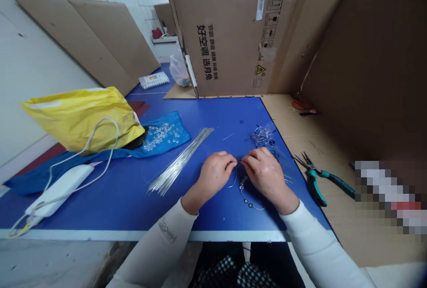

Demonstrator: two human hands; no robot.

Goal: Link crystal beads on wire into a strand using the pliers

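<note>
My left hand (pixel 216 171) and my right hand (pixel 267 176) are close together over the blue table, each closed in a pinch. Between their fingertips runs a thin wire, its ends partly hidden by the fingers. Below my right hand curves a beaded wire (pixel 246 201) strung with several clear round beads; a bare loop hangs near my left fingertips. Just beyond my right hand lies a small heap of beaded wire pieces (pixel 261 136), with dark rings (pixel 272 143) beside it. To the left of my left hand rests a bundle of straight silvery wires (pixel 183 160).
Clear beads (pixel 160 133) lie on a blue cloth (pixel 182 129) next to a yellow bag (pixel 90 121). A white power strip (pixel 65 190) with its cord is at left. Green-handled pliers (pixel 315 176) lie on cardboard at right. A large cardboard box (pixel 236 26) stands behind the table.
</note>
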